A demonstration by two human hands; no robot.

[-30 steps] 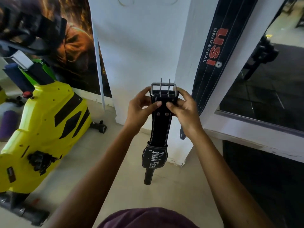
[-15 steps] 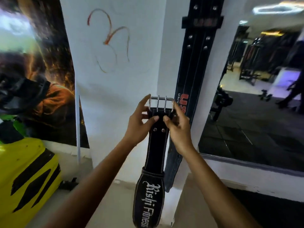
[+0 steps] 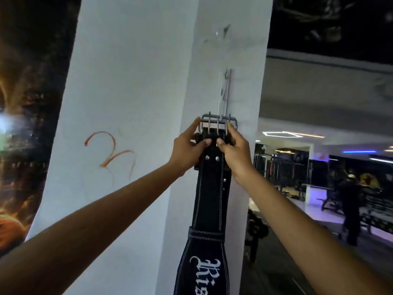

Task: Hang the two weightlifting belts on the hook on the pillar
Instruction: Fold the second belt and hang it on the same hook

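Note:
I hold a black leather weightlifting belt (image 3: pixel 209 201) with white lettering upright against the white pillar (image 3: pixel 127 81). My left hand (image 3: pixel 187 151) and my right hand (image 3: pixel 235 155) grip its top end on either side, just under the steel multi-prong buckle (image 3: pixel 218 122). The buckle sits right below a vertical metal hook strip (image 3: pixel 226 90) fixed to the pillar's right face. Behind the held belt, a dark strap edge with rivets (image 3: pixel 224 180) peeks out; I cannot tell where that second belt hangs from.
An orange scribble (image 3: pixel 110 152) marks the pillar's left face. A dark poster (image 3: pixel 25 124) covers the wall at left. To the right a mirror or opening shows a gym floor with machines and a person standing (image 3: pixel 350 207).
Both hands have lifted the belt higher up the pillar, and my view has tilted up. The buckle now sits just under the hook strip, covering most of the hanging belt.

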